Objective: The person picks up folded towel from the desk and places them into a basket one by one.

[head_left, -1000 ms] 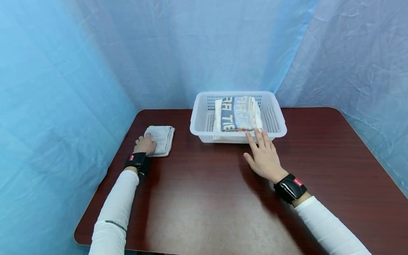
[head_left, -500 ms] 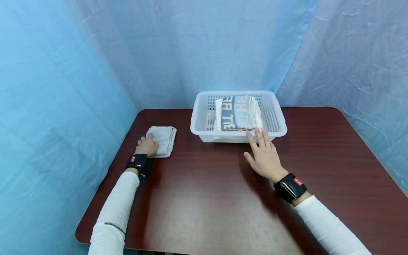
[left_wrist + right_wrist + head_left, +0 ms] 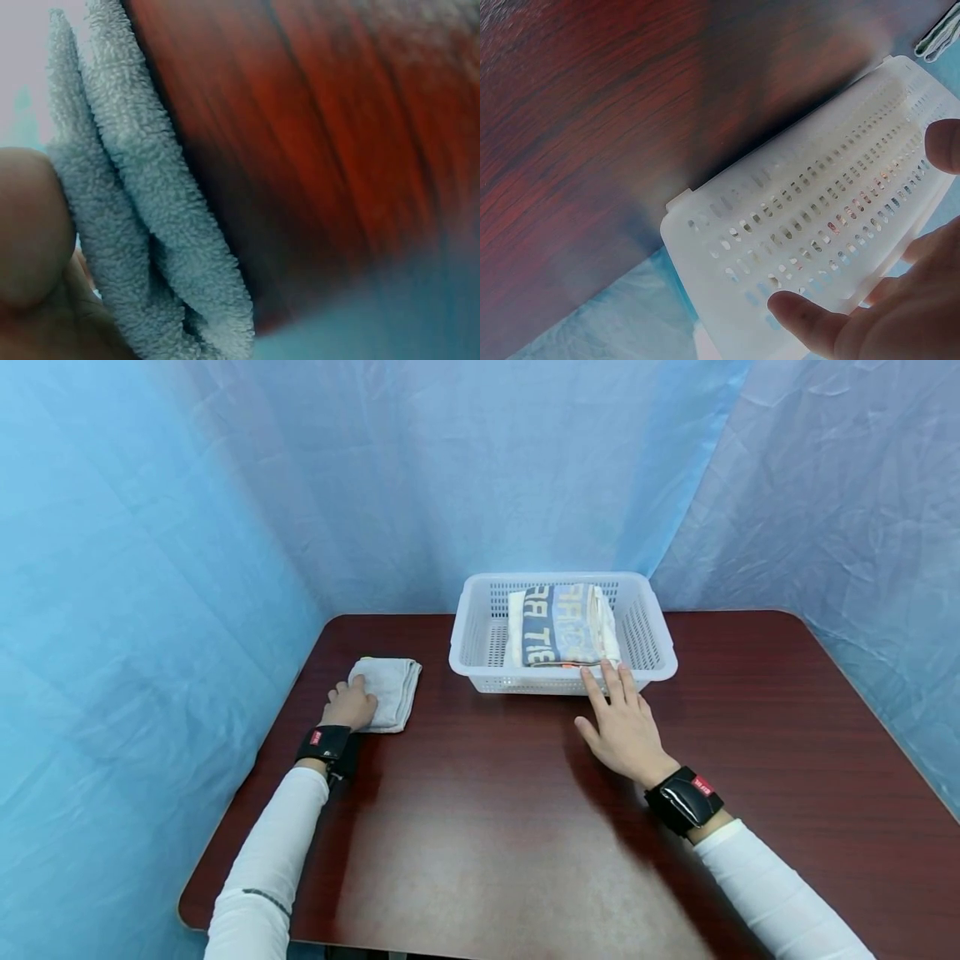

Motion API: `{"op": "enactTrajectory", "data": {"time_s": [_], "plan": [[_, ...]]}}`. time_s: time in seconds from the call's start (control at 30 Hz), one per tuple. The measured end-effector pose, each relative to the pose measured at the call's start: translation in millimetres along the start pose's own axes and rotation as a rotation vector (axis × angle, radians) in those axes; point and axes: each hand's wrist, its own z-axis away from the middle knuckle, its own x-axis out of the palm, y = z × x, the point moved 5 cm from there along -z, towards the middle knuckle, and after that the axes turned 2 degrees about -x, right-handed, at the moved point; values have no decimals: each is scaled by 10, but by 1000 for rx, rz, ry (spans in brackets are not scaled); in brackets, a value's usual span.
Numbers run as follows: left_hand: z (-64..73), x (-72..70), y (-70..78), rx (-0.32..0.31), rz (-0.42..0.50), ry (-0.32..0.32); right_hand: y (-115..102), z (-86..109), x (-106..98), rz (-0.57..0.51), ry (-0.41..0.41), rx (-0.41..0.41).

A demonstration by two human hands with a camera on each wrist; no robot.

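Note:
A folded light grey towel (image 3: 392, 693) lies on the left part of the table, its thick fleecy edge (image 3: 142, 187) close up in the left wrist view. My left hand (image 3: 351, 703) grips its left side, with the thumb laid against the cloth. Several of that hand's fingers are partly hidden. The right hand (image 3: 618, 731) is spread, fingertips at the front rim of a white perforated plastic basket (image 3: 491, 682). In the right wrist view its thumb (image 3: 943, 146) stands off the basket wall. Inside the basket sits a folded white and blue towel with lettering (image 3: 562, 625).
The dark reddish-brown table (image 3: 480, 827) has rounded corners. Blue cloth sheets (image 3: 450, 468) hang behind it and along both sides. The basket stands near the table's back edge. Each wrist wears a black strap with a device (image 3: 684, 802).
My left hand and the grey towel have shifted slightly to the right together. The right hand stays spread at the basket's front rim.

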Motion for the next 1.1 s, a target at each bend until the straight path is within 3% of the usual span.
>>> {"op": "enactTrajectory", "data": {"time_s": [0.57, 1.1], "plan": [[93, 32, 72, 5, -27, 24, 7, -1, 0, 7, 30, -11], [211, 100, 132, 64, -23, 54, 6, -6, -8, 6, 10, -7]]}}
